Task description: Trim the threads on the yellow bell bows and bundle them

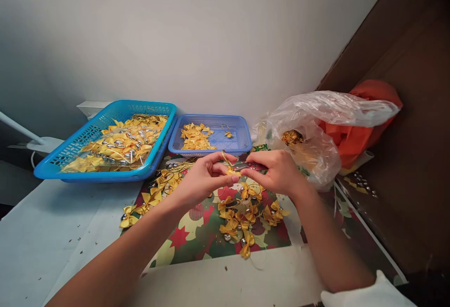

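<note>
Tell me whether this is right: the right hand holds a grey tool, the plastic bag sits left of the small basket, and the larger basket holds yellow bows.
The bag's side is wrong: in the head view, the plastic bag sits right of the small basket. The right hand holds a grey tool, and the larger basket holds yellow bows.

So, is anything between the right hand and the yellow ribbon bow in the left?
Only the slim grey tool the right hand holds, pointing at the yellow ribbon bow in the left hand; nothing else visible blocks the way.
</note>
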The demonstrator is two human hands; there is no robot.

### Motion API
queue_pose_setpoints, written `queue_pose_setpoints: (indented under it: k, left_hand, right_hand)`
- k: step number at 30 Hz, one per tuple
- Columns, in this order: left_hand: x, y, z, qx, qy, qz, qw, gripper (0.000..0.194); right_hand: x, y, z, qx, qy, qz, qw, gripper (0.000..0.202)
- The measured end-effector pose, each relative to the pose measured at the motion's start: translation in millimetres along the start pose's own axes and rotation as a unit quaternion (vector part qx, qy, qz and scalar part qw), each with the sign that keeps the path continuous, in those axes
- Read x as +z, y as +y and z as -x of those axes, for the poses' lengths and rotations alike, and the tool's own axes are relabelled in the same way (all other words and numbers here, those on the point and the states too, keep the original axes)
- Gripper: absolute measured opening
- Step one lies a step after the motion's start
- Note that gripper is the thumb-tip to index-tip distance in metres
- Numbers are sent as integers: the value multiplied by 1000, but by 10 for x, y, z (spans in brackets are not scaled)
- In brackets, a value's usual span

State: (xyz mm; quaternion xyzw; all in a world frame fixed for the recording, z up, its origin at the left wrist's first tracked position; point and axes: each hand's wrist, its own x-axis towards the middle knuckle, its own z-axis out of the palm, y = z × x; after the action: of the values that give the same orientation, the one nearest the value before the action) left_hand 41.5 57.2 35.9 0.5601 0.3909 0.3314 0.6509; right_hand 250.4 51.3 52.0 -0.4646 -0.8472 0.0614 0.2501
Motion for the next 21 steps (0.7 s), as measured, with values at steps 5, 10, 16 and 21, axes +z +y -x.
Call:
queue_pose_setpoints:
  k: [5,10,16,21]
  left_hand:
    - [-4,4,6,-13,-10,12,1000,41]
    - [-9,16,6,-18,-6,14,1000,41]
    - [-8,-5,-3,-16,2,8,1000,42]
    - [-11,-27,-21,-16,5,-3,1000,42]
  right_hand:
    - [37,29,14,-58,52,19,997,32]
    - [60,30,11,-84,73,36,993,32]
    - [53,11,12,-78,61,56,994,31]
    - [67,8,23,-62,45,58,995,30]
